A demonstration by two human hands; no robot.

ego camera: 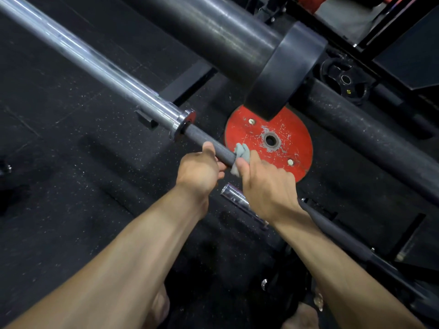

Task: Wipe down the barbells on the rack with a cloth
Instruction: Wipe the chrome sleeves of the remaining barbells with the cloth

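Head view: bar (202, 141) runs diagonally, far-left to near-right. Left hand (199, 170) grips bare shaft; right hand (266, 184) clamps cloth (241, 155) round it, touching alongside. Wipe along axis.

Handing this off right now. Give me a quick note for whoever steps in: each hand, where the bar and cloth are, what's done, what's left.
Left hand: grips the dark shaft of the barbell just below its chrome collar, steadying it.
Right hand: grips the same shaft with the grey cloth wrapped under its fingers; the cloth sticks out at the top of the fist.
Done: cannot tell how much is already wiped.
Left: likely slide the cloth along the shaft, then the chrome sleeve, then the other bars, such as the thick black bar.
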